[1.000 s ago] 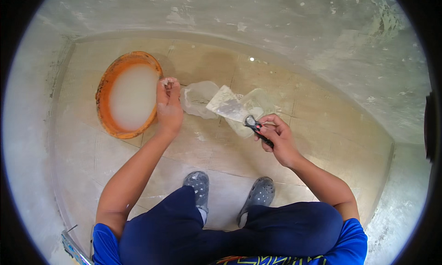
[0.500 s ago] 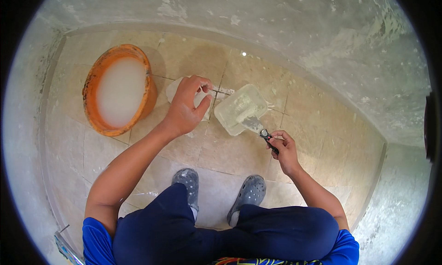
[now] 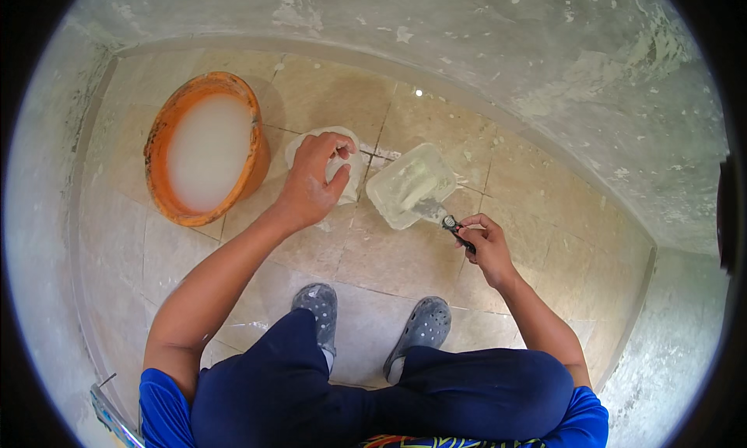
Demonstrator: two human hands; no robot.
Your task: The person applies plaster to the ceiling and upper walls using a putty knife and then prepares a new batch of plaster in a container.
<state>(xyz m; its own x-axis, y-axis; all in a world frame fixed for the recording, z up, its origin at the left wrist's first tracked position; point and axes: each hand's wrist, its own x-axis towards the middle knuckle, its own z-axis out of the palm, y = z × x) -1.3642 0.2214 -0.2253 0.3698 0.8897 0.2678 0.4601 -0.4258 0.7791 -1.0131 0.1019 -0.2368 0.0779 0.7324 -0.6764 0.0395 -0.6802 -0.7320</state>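
Note:
My right hand [image 3: 486,249] grips the black handle of a putty knife [image 3: 428,207]. Its flat blade rests in a shallow, translucent plastic tub [image 3: 379,189], which holds some pale, smeared paste. Over a whitish, bag-like thing [image 3: 349,185] on the floor, my left hand [image 3: 310,179] is held with fingers curved and thumb apart. White powdery marks show on that hand. It covers much of the whitish thing, and I see nothing held between finger and thumb. Whether the fingers touch the thing is hard to see.
An orange bucket [image 3: 257,175] of cloudy, whitish liquid stands at the left. Beige floor tiles [image 3: 537,214] carry pale smears. Grey, patchy walls [image 3: 498,51] rise behind and at both sides. My feet in grey clogs [image 3: 424,323] are on the floor in front of me.
The view has shifted slightly, and the bucket and tub sit a little farther right in it. Both hands keep nearly the same pose; the putty knife is still in the tub.

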